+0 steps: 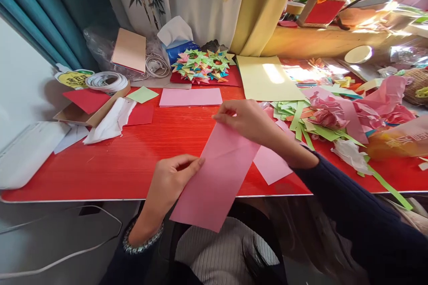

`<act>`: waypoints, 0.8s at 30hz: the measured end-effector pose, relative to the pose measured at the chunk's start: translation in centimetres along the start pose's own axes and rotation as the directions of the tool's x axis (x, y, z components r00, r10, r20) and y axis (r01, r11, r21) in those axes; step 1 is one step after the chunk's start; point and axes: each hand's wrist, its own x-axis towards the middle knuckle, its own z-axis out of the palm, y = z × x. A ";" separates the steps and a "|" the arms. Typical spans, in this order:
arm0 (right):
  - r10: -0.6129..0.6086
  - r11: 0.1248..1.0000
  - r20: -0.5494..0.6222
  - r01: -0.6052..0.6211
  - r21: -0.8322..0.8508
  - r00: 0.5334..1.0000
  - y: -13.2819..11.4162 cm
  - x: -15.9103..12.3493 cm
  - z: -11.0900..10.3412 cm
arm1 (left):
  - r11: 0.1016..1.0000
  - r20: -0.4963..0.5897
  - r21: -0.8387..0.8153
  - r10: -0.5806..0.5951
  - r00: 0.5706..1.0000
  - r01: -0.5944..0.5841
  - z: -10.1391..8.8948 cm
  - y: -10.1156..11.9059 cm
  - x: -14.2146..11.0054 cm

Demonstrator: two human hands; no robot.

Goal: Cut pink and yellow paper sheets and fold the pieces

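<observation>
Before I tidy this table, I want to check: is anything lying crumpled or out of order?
Yes. On the right, crumpled pink tissue lies among scattered green strips; one long green strip hangs past the table edge.

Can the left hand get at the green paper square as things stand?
Probably yes, though the left hand is gripping the held pink sheet and would likely let go first. The green paper square lies uncovered on that side, with mostly bare red tabletop between.
</observation>
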 end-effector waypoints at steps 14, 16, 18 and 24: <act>0.049 0.982 0.217 -0.086 0.165 0.975 4.0 0.5 2.4 | 0.866 0.268 0.454 0.093 0.959 -0.211 -1.4 1.3 -4.2; 0.014 0.971 0.250 -0.072 0.226 0.968 3.1 0.3 2.4 | 0.820 -0.015 0.542 0.230 0.973 -0.185 0.3 2.0 -0.7; -0.014 0.963 0.253 -0.055 0.265 0.967 2.3 0.0 2.3 | 0.833 -0.091 0.527 0.252 0.963 -0.168 1.9 2.4 2.1; -0.013 0.993 0.134 -0.003 0.120 0.991 1.3 -1.0 2.1 | 0.910 -0.099 0.388 0.199 0.975 -0.147 3.4 2.1 3.1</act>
